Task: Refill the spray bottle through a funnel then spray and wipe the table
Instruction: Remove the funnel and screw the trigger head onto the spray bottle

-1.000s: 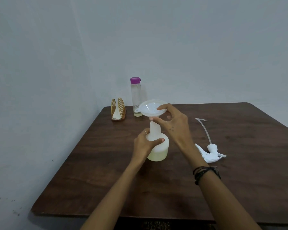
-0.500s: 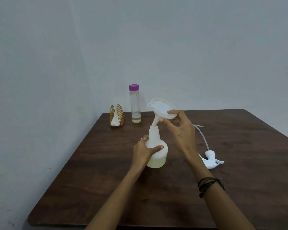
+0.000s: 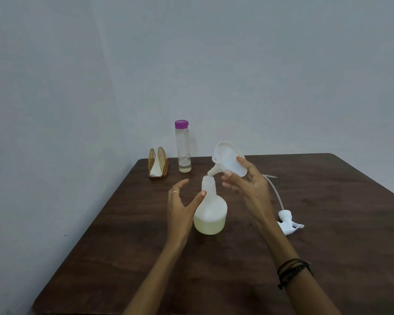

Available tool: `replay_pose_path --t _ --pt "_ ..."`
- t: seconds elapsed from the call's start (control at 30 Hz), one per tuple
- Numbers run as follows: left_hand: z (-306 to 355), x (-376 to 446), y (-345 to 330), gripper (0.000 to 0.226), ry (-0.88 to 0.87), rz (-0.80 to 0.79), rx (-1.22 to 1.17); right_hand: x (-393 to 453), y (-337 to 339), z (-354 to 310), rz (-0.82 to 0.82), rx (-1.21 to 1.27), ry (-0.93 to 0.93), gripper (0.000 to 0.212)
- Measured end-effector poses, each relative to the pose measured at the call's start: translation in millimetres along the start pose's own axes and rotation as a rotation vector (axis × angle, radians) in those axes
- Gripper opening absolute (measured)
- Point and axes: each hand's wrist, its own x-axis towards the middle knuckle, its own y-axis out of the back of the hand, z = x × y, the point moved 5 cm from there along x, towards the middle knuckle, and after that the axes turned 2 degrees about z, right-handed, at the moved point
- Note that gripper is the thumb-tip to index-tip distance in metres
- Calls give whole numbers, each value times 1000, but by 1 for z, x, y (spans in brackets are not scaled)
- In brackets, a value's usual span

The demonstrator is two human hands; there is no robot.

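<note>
A white spray bottle (image 3: 210,212) without its head stands upright mid-table, pale liquid in its lower part. My left hand (image 3: 180,205) hovers at its left with fingers spread, the thumb tip near the neck, holding nothing. My right hand (image 3: 248,185) pinches the rim of a white funnel (image 3: 228,160), tilted with its spout just above and to the right of the bottle's mouth. The white trigger head with its dip tube (image 3: 287,220) lies on the table to the right.
A clear bottle with a purple cap (image 3: 183,146), a little liquid at its bottom, stands at the far left of the dark wooden table (image 3: 328,246). Beside it is a golden napkin holder (image 3: 157,163). A grey wall runs along the left and back.
The funnel has come out of the bottle's neck and tilted up to the right in my right hand. My left hand has let go of the bottle and opened.
</note>
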Motion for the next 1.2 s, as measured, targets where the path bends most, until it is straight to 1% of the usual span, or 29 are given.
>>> replay_pose_path --t 0.1,0.13,0.23,0.27,0.37,0.43,0.47,0.6,0.7,0.8,0.83,0.9,0.93,0.97,1.03,1.07,1.13,1.17,1.2 --pt "-2 -2 -7 60 9 -40 37 -7 3 2 29 86 -28 61" --pt "-4 -4 -10 63 15 -53 47 -8 3 3 35 102 -34 59" --pt "-12 -12 -20 70 30 -91 84 -8 7 6 40 134 -29 36" --pt "-14 -14 -22 73 38 -100 99 -8 9 7 46 152 -35 35" --pt "-21 -14 -28 80 60 -125 140 -6 15 12 66 204 -88 51" --pt "-25 -11 -31 81 58 -141 165 -4 19 17 75 259 -141 64" --pt "-26 -9 -33 81 56 -149 172 -3 21 19 78 293 -169 66" --pt "-29 -2 -39 77 53 -169 195 2 25 26 23 383 -257 48" --pt "-34 3 -41 78 72 -194 221 5 26 31 -5 493 -315 48" --pt "-37 5 -41 80 77 -222 230 9 26 39 -31 634 -408 38" --pt "-37 6 -41 80 61 -227 232 11 27 43 -29 672 -435 37" --pt "-39 9 -41 78 45 -253 227 17 30 52 -14 724 -480 43" --pt "-44 13 -41 74 59 -268 218 21 32 55 4 715 -494 44" --pt "-50 15 -41 65 72 -289 192 24 34 57 16 695 -501 45" --pt "-61 18 -38 33 165 -295 18 33 36 62 19 674 -511 54" --pt "-65 21 -36 27 222 -271 -99 38 38 67 22 687 -522 58" --pt "-70 33 -31 47 279 -222 -249 49 39 76 32 697 -544 61" --pt "-70 42 -29 49 307 -202 -263 55 38 80 24 685 -543 61" --pt "-70 53 -29 44 336 -199 -249 61 37 85 16 636 -534 61"
